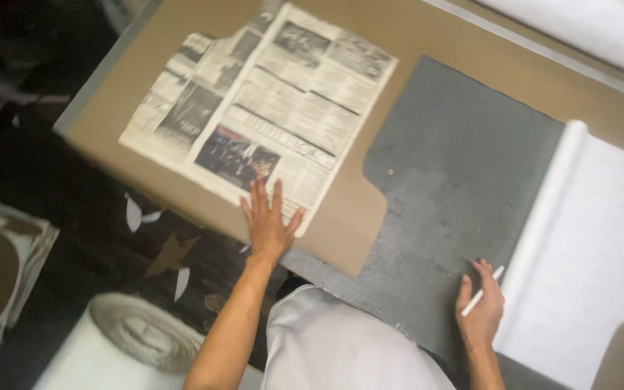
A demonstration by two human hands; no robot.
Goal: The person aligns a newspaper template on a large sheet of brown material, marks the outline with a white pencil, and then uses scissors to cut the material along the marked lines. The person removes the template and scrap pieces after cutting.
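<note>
Head view: my left hand [267, 222] lies flat, fingers spread, on the near edge of a newspaper [261, 108], seemingly pinning it to the brown paper sheet [348, 224] under it. My right hand [480, 309] pinches a thin white chalk stick [481, 292], tip past the fingertips, over the bare grey tabletop [456, 166]. White cloth [594, 245] lies just right of those fingers, rolled at its edge.

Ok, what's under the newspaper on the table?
The newspaper lies on a brown paper sheet, pressed by the left hand. Grey table shows beside it; whatever is directly beneath is covered.
</note>
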